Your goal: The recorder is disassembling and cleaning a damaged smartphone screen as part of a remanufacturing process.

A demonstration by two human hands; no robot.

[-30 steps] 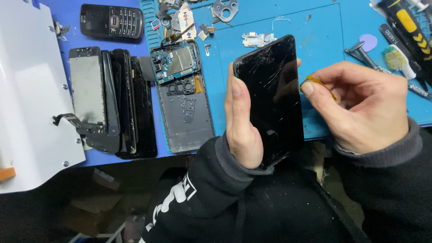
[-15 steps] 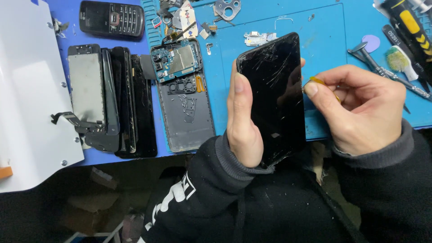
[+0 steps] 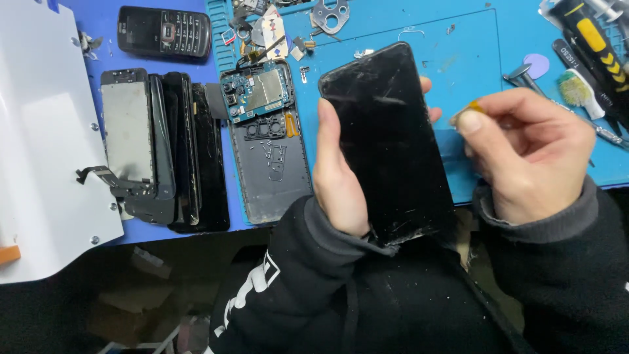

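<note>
My left hand [image 3: 341, 177] grips a black phone screen [image 3: 390, 141] with a cracked glass face, held upright over the blue mat [image 3: 458, 59]. Its thumb lies along the screen's left edge and fingertips show at the right edge. My right hand [image 3: 531, 154] pinches a small orange pick [image 3: 473, 107] between thumb and forefinger, just right of the screen's upper right edge; I cannot tell whether the pick touches it. The screen's lower corner looks chipped.
An opened phone body with a bare circuit board [image 3: 265, 137] lies left of my hand. A stack of black screens [image 3: 164, 147] lies further left, next to a white panel [image 3: 39, 131]. A keypad phone [image 3: 164, 31] is at the top. Tools [image 3: 590, 52] lie at the right.
The screen has tilted slightly, so reflections on the cracks changed. My right hand with the pick stays close to the screen's right edge, barely shifted.
</note>
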